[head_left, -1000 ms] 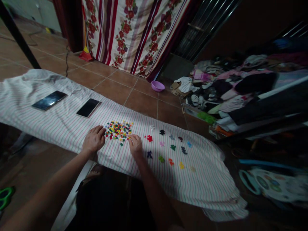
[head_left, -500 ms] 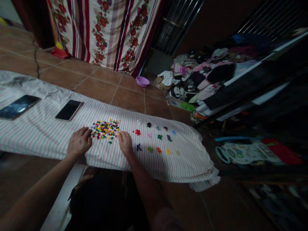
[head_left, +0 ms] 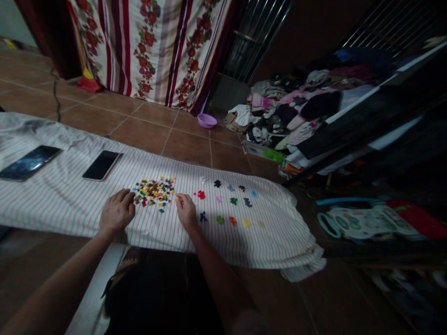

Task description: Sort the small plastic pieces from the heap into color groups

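Note:
On a white cloth with pink and green stripes lies a dense heap of tiny multicoloured pieces. My left hand rests on the cloth at the heap's lower left edge, with nothing visible in it. My right hand is just right of the heap, its fingertips pinching a small yellow piece. Further right, small single-colour groups stand in rows, including a red group, a black group and a green group. Two smartphones lie face up to the left.
A purple plastic basin sits on the tiled floor before a floral striped curtain. A large heap of clothes rises at the right. A colourful baby toy lies at the lower right.
The view has swung, shifting the scene left in the frame. My right hand has moved off the heap's edge with the yellow piece at its fingertips.

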Demonstrator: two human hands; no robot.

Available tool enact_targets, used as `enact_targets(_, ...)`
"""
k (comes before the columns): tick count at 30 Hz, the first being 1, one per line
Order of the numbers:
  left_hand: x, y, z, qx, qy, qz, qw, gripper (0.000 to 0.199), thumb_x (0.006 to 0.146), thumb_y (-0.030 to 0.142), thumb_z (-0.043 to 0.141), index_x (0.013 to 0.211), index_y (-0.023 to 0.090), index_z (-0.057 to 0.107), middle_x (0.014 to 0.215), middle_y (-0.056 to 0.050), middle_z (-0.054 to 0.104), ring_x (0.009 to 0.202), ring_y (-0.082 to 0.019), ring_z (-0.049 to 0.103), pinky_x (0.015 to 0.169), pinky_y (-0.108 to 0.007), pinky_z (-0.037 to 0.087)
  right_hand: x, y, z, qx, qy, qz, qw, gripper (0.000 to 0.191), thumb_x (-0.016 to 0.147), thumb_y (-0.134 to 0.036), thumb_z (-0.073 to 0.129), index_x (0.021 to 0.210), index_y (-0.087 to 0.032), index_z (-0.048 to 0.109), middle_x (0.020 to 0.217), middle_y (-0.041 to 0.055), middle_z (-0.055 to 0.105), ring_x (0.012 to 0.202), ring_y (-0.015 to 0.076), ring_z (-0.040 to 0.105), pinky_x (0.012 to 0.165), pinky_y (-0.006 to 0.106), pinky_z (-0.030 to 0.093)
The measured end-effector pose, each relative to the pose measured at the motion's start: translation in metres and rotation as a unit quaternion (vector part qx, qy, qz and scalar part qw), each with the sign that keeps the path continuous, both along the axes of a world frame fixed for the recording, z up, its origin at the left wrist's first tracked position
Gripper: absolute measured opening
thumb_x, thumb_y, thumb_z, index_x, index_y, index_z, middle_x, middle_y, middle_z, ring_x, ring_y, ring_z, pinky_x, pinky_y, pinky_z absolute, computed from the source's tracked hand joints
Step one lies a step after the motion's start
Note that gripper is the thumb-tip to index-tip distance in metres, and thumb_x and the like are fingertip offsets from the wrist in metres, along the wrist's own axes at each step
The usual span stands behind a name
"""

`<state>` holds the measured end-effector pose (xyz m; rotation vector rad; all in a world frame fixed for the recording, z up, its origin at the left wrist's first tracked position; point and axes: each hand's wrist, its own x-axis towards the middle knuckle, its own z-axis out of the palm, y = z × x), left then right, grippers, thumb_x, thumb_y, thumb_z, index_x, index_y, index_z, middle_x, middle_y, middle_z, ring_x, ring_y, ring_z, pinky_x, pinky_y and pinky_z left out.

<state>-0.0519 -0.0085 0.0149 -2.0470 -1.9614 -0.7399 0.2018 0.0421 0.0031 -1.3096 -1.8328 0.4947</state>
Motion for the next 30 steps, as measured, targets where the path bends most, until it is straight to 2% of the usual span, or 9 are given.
enact_targets(5, 0.000, 0.000, 0.000, -0.002, -0.005, -0.007, 1.000, 0.038, 0.082, 0.024, 0.041, 0.111, 0.012, 0.064, 0.121, -0.017, 0.063, 0.117, -0.031, 0.056, 0.099, -0.045, 0.045, 0.017, -0.002, 0.010, 0.016, 0.006, -0.010, 1.000, 0.025, 0.088, -0.021, 0.046, 0.103, -0.023, 0.067, 0.095, 0.0058, 0.067, 0.086, 0.0178, 0.063, 0.080, 0.030, 0.053)
enact_targets(11, 0.000, -0.001, 0.001, -0.005, -0.003, -0.004, 1.000, 0.038, 0.083, 0.025, 0.040, 0.110, 0.014, 0.064, 0.121, -0.016, 0.062, 0.116, -0.030, 0.056, 0.099, -0.046, 0.045, 0.055, -0.008, 0.022, 0.033, 0.047, -0.049, 0.997, 0.027, 0.089, -0.023, 0.044, 0.102, -0.022, 0.068, 0.103, 0.0071, 0.069, 0.097, 0.0185, 0.064, 0.086, 0.033, 0.053)
enact_targets(16, 0.000, -0.002, 0.002, -0.007, -0.005, -0.003, 1.000, 0.037, 0.082, 0.025, 0.041, 0.110, 0.014, 0.063, 0.122, -0.017, 0.062, 0.116, -0.030, 0.057, 0.099, -0.046, 0.045, 0.109, -0.022, 0.027, 0.035, 0.043, -0.130, 0.990, 0.028, 0.086, -0.027, 0.043, 0.096, -0.019, 0.069, 0.096, 0.0080, 0.070, 0.092, 0.0200, 0.065, 0.086, 0.037, 0.052)
enact_targets(23, 0.000, -0.002, 0.001, -0.015, -0.020, -0.003, 1.000, 0.038, 0.082, 0.026, 0.041, 0.111, 0.016, 0.062, 0.123, -0.015, 0.061, 0.119, -0.030, 0.055, 0.102, -0.046, 0.043, 0.193, -0.058, 0.019, 0.040, -0.005, -0.264, 0.964, 0.036, 0.087, -0.038, 0.040, 0.095, -0.018, 0.069, 0.098, 0.0114, 0.070, 0.092, 0.0227, 0.063, 0.086, 0.039, 0.050)
enact_targets(30, 0.000, -0.002, 0.002, -0.017, -0.016, -0.008, 1.000, 0.038, 0.082, 0.026, 0.040, 0.112, 0.014, 0.062, 0.122, -0.017, 0.061, 0.118, -0.031, 0.055, 0.101, -0.048, 0.044, 0.248, -0.079, 0.015, 0.030, 0.016, -0.336, 0.941, 0.038, 0.084, -0.043, 0.044, 0.092, -0.017, 0.070, 0.099, 0.0128, 0.070, 0.094, 0.0241, 0.063, 0.088, 0.040, 0.049)
